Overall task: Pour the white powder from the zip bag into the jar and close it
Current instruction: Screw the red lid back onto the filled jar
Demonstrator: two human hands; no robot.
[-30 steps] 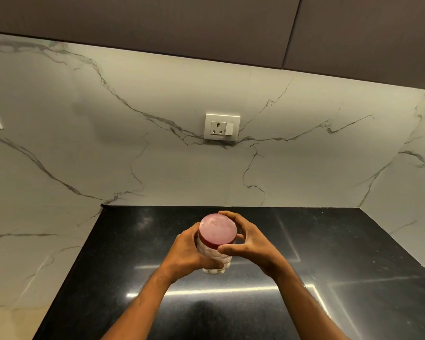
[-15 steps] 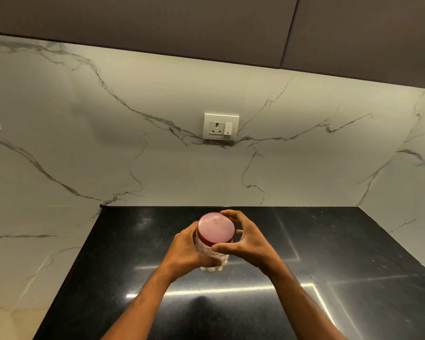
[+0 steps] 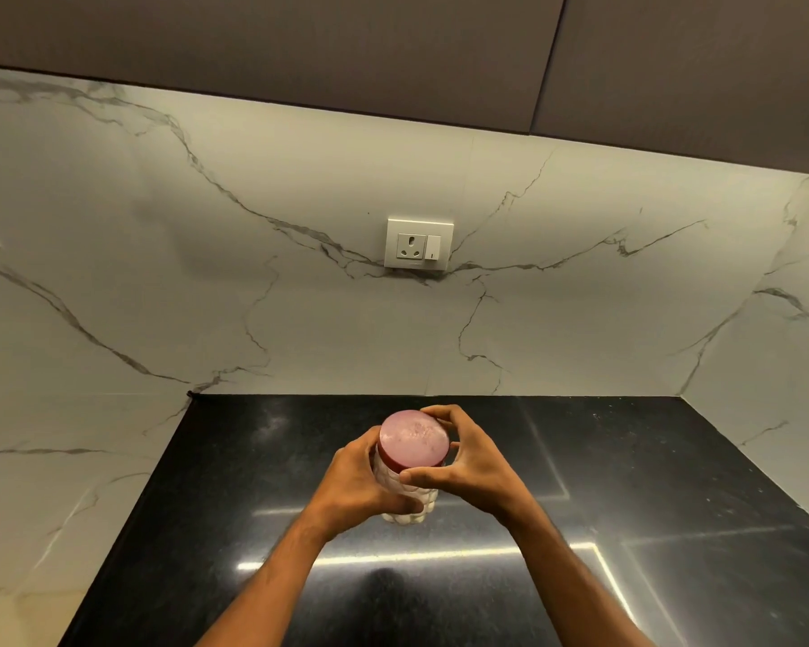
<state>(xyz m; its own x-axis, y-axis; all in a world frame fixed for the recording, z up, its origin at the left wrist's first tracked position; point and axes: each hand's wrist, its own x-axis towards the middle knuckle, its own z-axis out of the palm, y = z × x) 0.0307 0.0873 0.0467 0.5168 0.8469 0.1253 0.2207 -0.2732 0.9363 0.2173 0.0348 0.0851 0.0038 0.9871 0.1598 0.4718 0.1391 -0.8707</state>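
Observation:
A clear dimpled jar (image 3: 412, 506) filled with white powder stands on the black countertop (image 3: 627, 483). A red lid (image 3: 413, 441) sits on top of it. My left hand (image 3: 360, 483) wraps the jar's body from the left. My right hand (image 3: 468, 464) grips the lid's rim, thumb in front and fingers curled over the far edge. No zip bag is in view.
A marble backsplash rises behind and at both sides of the counter, with a white wall socket (image 3: 419, 245) above the jar. Dark cabinets (image 3: 393, 49) hang overhead. Light strips reflect on the glossy counter in front of the jar.
My right hand has shifted around the lid's rim, the thumb coming further forward. The jar has stayed in the same spot on the counter.

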